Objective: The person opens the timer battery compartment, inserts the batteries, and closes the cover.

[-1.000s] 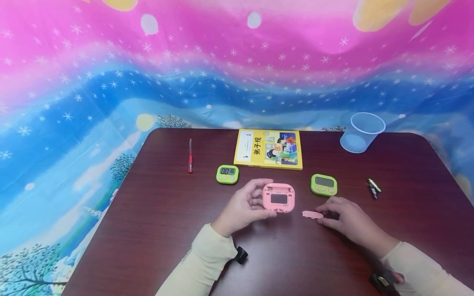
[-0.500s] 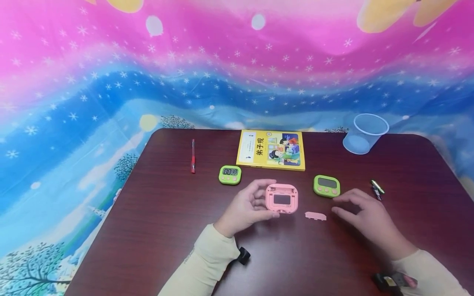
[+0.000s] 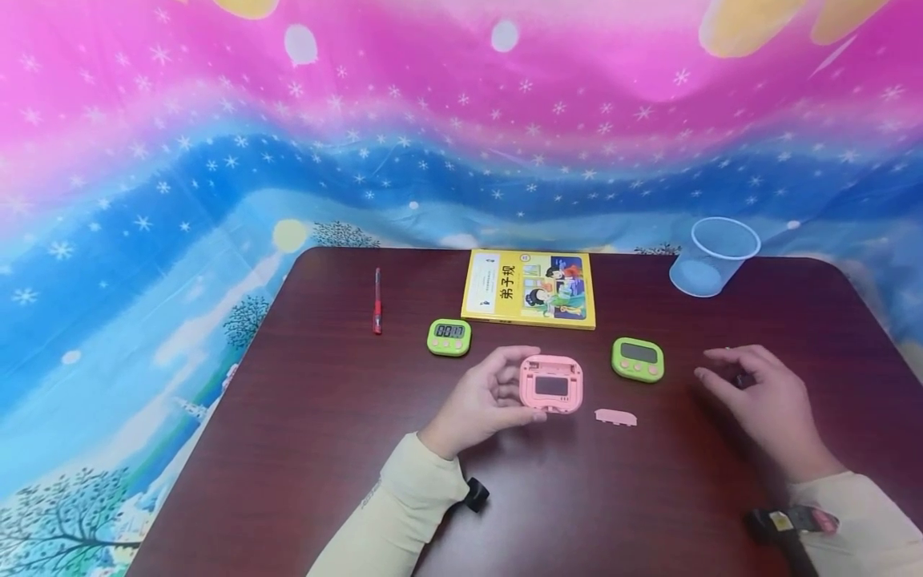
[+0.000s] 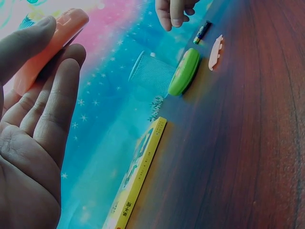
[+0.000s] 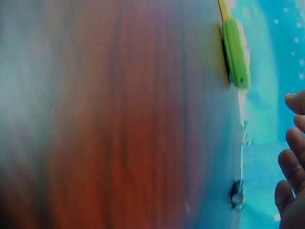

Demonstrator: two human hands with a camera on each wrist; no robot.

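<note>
My left hand (image 3: pixel 479 401) grips a pink digital timer (image 3: pixel 551 385) by its left side, its back turned up and the battery compartment uncovered. In the left wrist view, the thumb lies along one face of the timer and fingers support the other. The pink battery cover (image 3: pixel 616 417) lies on the table just right of the timer. My right hand (image 3: pixel 775 405) is above the table with loosely bent fingers, holding nothing. Small batteries (image 4: pixel 202 32) lie near it, mostly hidden behind that hand in the head view.
A green timer (image 3: pixel 638 360) with a blank screen lies between the hands. Another green timer (image 3: pixel 449 337), its display lit, sits left of the yellow book (image 3: pixel 530 288). A red pen (image 3: pixel 377 301) lies at the left, and a clear plastic cup (image 3: pixel 714 256) stands at the back right.
My right hand has let go of the pink battery cover, leaving it on the table, and moved right to the batteries. My left hand keeps its grip on the pink timer.
</note>
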